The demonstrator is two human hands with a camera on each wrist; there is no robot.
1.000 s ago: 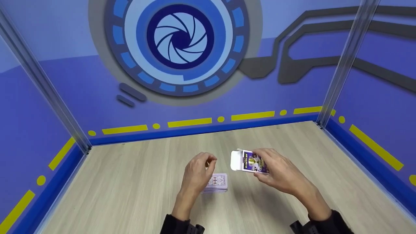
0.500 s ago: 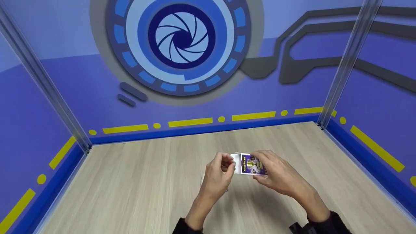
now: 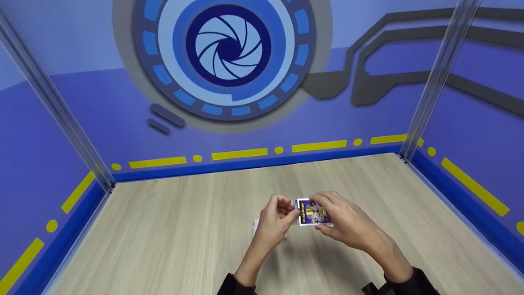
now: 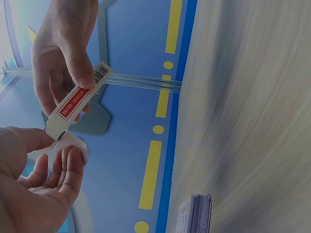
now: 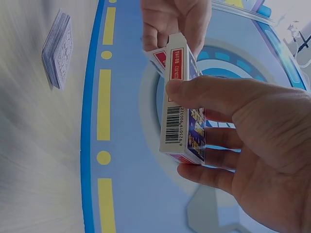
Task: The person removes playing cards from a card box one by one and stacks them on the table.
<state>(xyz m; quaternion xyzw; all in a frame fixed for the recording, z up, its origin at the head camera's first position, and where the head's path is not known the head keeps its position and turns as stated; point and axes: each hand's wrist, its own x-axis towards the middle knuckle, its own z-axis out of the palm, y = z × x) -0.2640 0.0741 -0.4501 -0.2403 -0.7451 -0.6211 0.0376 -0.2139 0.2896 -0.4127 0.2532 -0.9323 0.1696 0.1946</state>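
My right hand (image 3: 348,221) grips a small playing-card box (image 3: 311,212) with a purple, trophy-printed face, held above the table. In the right wrist view its barcode side (image 5: 173,124) shows, the thumb pressing on that narrow side and the fingers behind. My left hand (image 3: 274,219) is at the box's open end, its thumb and curled fingers on the white flap (image 4: 77,145). Below the left hand, a deck of cards (image 5: 58,51) lies stacked on the table, mostly hidden by that hand in the head view.
A pale wood-grain table (image 3: 172,229) lies beneath the hands. Blue printed panels (image 3: 90,123) with yellow dashes wall it at the back and both sides. Metal posts (image 3: 434,78) stand at the back corners.
My left hand has moved right from above the card deck to the box's flap, covering most of the deck. The right hand has brought the box slightly left and nearer.
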